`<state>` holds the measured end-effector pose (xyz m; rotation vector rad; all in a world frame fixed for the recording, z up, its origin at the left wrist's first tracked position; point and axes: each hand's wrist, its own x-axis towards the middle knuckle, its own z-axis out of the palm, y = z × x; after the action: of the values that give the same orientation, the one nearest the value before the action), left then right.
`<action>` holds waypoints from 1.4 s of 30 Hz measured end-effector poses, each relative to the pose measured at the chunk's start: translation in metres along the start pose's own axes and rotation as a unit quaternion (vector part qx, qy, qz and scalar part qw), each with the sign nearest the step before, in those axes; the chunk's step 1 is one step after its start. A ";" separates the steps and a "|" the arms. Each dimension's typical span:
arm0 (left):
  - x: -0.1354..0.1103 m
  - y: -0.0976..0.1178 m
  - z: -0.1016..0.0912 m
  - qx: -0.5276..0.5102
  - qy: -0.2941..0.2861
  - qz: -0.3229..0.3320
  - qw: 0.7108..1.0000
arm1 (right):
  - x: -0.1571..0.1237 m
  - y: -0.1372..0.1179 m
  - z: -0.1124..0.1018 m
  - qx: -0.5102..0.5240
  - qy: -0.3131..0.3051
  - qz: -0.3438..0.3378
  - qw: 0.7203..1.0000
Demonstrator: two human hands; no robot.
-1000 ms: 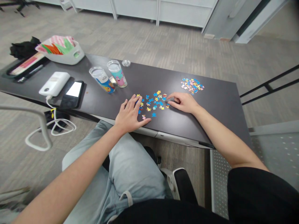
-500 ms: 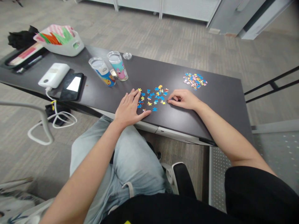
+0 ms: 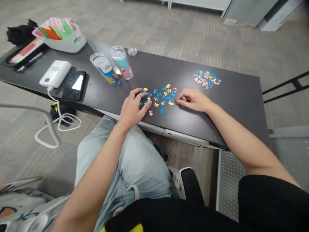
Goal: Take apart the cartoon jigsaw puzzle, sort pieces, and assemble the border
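Small blue, yellow and pink puzzle pieces (image 3: 161,96) lie scattered near the front of a dark table (image 3: 231,106). My left hand (image 3: 132,108) rests at the left edge of the scatter, fingers bent, fingertips on pieces and thumb stretched along the table; it is open and grips nothing I can see. My right hand (image 3: 195,100) sits at the right edge of the scatter with thumb and fingers pinched on a small piece. A second, denser pile of pieces (image 3: 207,78) lies apart at the back right.
Behind the scatter stand two clear printed tubes (image 3: 106,70) (image 3: 122,62) and a small round lid (image 3: 132,51). To the left are a phone (image 3: 74,85), a white power bank (image 3: 56,73) with a hanging cable (image 3: 58,124), a white basket (image 3: 61,35) and a pen tray (image 3: 24,56).
My left hand's fingers have curled from flat to bent over the pieces. My right hand has drawn slightly back with its pinch. The view has shifted down and leftward.
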<state>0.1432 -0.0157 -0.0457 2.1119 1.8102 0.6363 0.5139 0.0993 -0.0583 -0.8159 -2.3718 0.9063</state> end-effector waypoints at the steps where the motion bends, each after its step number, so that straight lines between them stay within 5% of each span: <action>1: 0.003 0.000 0.000 -0.006 0.013 -0.013 1.000 | 0.000 -0.001 0.000 0.004 -0.002 0.006 1.000; 17: 0.022 0.017 -0.003 -0.001 0.025 -0.051 0.998 | -0.001 -0.009 -0.003 0.015 -0.005 0.035 0.999; 23: 0.013 0.052 -0.002 -0.062 0.026 -0.041 0.997 | 0.001 -0.010 -0.002 0.012 0.000 0.039 0.999; 29: 0.004 0.100 0.030 -0.130 -0.047 0.019 0.990 | 0.002 -0.013 -0.003 0.039 0.014 0.053 0.998; 32: 0.005 0.108 0.042 -0.133 -0.042 0.032 0.990 | 0.003 -0.014 -0.005 0.038 0.012 0.062 0.997; 36: 0.009 0.084 0.041 -0.132 0.029 0.025 0.990 | 0.002 -0.015 -0.007 0.023 0.004 0.040 0.999; 42: 0.014 0.011 0.027 -0.125 0.102 0.018 0.987 | -0.005 -0.023 -0.005 -0.015 -0.053 -0.028 0.998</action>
<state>0.1674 -0.0023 -0.0614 1.9767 1.6912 1.0643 0.5118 0.0843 -0.0398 -0.7243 -2.4934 0.9134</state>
